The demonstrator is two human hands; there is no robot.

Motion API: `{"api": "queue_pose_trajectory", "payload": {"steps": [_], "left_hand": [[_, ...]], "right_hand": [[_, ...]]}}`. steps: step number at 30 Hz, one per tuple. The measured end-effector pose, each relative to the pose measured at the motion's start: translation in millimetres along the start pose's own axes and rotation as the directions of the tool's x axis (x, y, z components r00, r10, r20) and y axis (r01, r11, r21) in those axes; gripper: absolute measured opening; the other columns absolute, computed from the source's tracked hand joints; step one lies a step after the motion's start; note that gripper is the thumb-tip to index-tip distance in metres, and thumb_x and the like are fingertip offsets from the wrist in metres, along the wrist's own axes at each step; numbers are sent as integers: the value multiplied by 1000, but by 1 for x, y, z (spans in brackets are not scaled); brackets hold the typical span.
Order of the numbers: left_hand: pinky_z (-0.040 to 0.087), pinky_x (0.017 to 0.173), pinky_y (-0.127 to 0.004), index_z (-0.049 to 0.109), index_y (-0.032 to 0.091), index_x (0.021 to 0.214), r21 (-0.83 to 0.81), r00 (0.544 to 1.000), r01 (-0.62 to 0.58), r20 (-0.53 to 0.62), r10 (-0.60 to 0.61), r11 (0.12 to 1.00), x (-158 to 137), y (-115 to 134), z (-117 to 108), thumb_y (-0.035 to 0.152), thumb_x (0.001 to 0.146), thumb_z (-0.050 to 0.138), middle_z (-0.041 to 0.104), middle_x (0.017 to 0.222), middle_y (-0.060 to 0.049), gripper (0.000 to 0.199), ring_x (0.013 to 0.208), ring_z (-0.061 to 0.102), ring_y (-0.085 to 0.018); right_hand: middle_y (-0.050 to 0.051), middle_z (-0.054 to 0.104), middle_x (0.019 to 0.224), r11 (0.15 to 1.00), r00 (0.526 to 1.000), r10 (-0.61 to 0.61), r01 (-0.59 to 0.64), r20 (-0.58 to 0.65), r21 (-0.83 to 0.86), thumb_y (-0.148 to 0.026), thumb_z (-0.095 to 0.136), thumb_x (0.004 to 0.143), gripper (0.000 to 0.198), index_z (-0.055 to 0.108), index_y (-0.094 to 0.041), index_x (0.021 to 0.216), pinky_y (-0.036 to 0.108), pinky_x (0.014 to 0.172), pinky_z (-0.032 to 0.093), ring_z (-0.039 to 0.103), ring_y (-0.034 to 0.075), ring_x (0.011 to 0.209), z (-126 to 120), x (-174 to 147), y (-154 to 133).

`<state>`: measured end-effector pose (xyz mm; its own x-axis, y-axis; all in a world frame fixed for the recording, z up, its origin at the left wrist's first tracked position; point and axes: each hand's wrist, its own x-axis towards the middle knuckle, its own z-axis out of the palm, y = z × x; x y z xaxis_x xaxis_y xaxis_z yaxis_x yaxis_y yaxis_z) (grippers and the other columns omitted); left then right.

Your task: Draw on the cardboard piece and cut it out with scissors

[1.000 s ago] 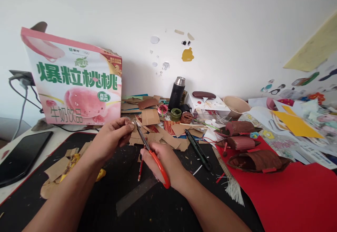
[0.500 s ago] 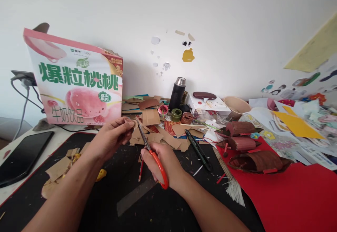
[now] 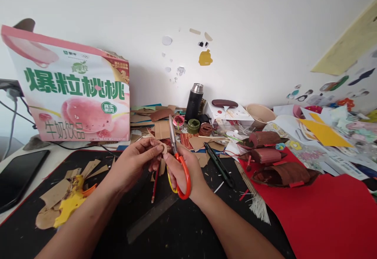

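Observation:
My left hand [image 3: 138, 157] pinches a small tan piece, likely cardboard [image 3: 163, 147], between thumb and fingers. My right hand [image 3: 188, 168] is wrapped round scissors [image 3: 183, 180] with orange-red and yellow handles; the metal blades point up and away, just right of the small piece. The tips of both hands are close together at the piece. A red pencil [image 3: 155, 186] lies on the black mat [image 3: 165, 235] beneath them. Under my left forearm, partly hidden, is a yellow glue gun [image 3: 72, 200] among cardboard scraps [image 3: 55, 192].
A pink drink carton [image 3: 76, 94] stands at the back left, a phone [image 3: 23, 176] in front. Cardboard pieces, paint jars [image 3: 193, 126] and a black flask [image 3: 194, 103] line the wall. A dark green cutter [image 3: 218, 165] lies right. Brown model boats [image 3: 285, 174] sit on red card [image 3: 330, 212].
My hands have come together and the scissors have turned more upright, moving off the piece's edge to its right. The view has shifted, showing more of the yellow glue gun.

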<state>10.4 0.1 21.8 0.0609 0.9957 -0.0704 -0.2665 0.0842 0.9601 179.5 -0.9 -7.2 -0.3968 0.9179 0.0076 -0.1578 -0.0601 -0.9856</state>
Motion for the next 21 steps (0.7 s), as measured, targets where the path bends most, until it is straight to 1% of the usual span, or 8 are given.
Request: {"api": "queue_pose_trajectory", "payload": {"steps": [3,5,8,12,14,16,19,21], "left_hand": [[46,49,-22,74,17,76,6,1000,-19,-16,19,1000,1,-2,-1,52,68,105,66,64,1,47,50,56,-10],[47,49,-22,75,18,78,38,1000,-22,0,22,999,1,-3,-1,52,70,103,66,65,1,45,51,56,-10],[47,50,-23,76,18,81,99,998,-17,54,11,995,-1,-1,-1,53,74,100,66,66,1,43,51,56,-11],[49,53,-26,76,19,81,206,990,-25,141,-4,978,-4,5,-1,53,78,96,65,67,0,39,54,58,-14],[50,54,-27,77,19,82,252,988,-42,157,2,967,-4,7,-2,52,79,95,67,68,-1,38,56,59,-15],[49,54,-26,75,20,80,251,992,-57,120,27,966,-2,8,-3,51,77,96,67,67,-1,37,56,59,-15],[44,51,-25,71,20,76,151,997,-78,-16,81,985,1,6,-5,48,71,99,64,62,1,41,52,55,-12],[41,48,-24,68,20,74,77,990,-92,-99,99,993,2,5,-6,48,67,101,62,58,3,44,50,52,-11]], "right_hand": [[-13,50,45,1000,1000,-6,6,-16,-16,-61,73,98,41,59,-23,100,18,32,34,41,10,31,1,-1,-2],[-13,49,46,1000,1000,-4,3,-30,-27,-62,69,99,41,58,-23,99,19,32,34,41,10,31,2,-1,-3],[-13,49,46,1000,999,-5,5,-39,-22,-61,70,98,40,55,-24,98,19,32,36,42,10,31,1,0,-2],[-13,50,46,999,998,-7,5,-55,-41,-56,70,98,35,56,-24,97,18,32,35,41,10,31,-1,2,-3],[-12,50,47,998,997,-9,4,-79,-59,-55,69,98,34,55,-24,96,18,32,36,42,10,32,-3,2,-4],[-13,49,47,998,996,-23,18,-82,-60,-57,70,99,36,55,-25,96,18,32,36,42,10,32,-5,3,-4],[-13,49,48,999,999,-29,28,-23,-45,-63,70,101,41,56,-24,97,17,33,36,42,9,32,-6,2,-1],[-11,53,51,999,999,3,-1,33,-45,-69,70,100,48,58,-23,100,18,35,39,47,10,34,-6,1,1]]}}
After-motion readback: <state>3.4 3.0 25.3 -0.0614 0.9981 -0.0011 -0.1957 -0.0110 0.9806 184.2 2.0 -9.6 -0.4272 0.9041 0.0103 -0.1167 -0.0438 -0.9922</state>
